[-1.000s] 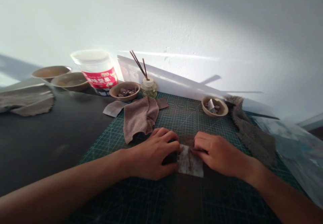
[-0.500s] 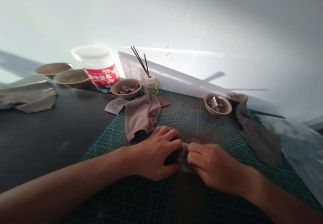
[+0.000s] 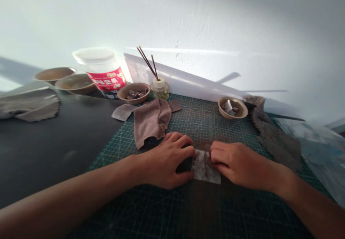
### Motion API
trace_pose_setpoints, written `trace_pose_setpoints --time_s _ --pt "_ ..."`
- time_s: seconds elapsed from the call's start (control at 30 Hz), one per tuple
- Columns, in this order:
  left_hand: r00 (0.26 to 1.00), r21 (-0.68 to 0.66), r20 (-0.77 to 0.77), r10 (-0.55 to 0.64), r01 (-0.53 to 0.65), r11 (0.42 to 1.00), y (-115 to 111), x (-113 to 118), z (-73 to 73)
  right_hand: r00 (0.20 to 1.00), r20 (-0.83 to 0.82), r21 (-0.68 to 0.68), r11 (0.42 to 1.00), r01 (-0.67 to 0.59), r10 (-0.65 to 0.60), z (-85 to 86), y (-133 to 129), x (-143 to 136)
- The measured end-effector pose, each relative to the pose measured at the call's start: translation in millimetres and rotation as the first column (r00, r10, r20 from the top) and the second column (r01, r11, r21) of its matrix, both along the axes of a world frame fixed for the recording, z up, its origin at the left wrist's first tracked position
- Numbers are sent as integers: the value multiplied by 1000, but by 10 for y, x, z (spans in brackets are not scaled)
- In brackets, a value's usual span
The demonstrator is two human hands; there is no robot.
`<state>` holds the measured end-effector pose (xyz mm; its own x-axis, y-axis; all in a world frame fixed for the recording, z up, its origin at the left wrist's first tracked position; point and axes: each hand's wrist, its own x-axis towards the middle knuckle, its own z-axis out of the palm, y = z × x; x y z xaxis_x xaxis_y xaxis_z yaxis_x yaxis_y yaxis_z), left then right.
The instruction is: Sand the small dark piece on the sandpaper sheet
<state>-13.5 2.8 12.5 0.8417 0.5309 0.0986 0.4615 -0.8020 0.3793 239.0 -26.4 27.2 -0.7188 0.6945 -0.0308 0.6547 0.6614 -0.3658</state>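
A small whitish-grey sheet with brown smears, apparently sandpaper [image 3: 206,172], lies flat on the green cutting mat [image 3: 121,199]. My left hand [image 3: 168,162] pins its left edge between thumb and fingertips. Bent fingers of my right hand [image 3: 235,163] are closed over the sheet's right part; whatever they pinch is hidden. Reddish-brown dust [image 3: 206,145] marks the mat just behind the sheet. A pinkish-brown cloth [image 3: 149,122] lies crumpled beyond my left hand.
A bowl of stones [image 3: 134,95] and a reed diffuser [image 3: 159,88] stand at the back, beside a red-labelled plastic tub [image 3: 107,77]. Another small bowl [image 3: 232,113] holds stone pieces at right. A frayed grey cloth [image 3: 280,142] lies along the right side. Two bowls [image 3: 55,74] stand far left.
My right hand has slid right, away from my left hand, uncovering more of the sheet. My left hand has stayed nearly in place.
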Motion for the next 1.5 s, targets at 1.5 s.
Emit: trace_pose_setpoints --time_s 1.5 --pt "1000 252 -10 -20 21 968 18 47 -114 850 -426 -33 945 327 -309 -291 -26 80"
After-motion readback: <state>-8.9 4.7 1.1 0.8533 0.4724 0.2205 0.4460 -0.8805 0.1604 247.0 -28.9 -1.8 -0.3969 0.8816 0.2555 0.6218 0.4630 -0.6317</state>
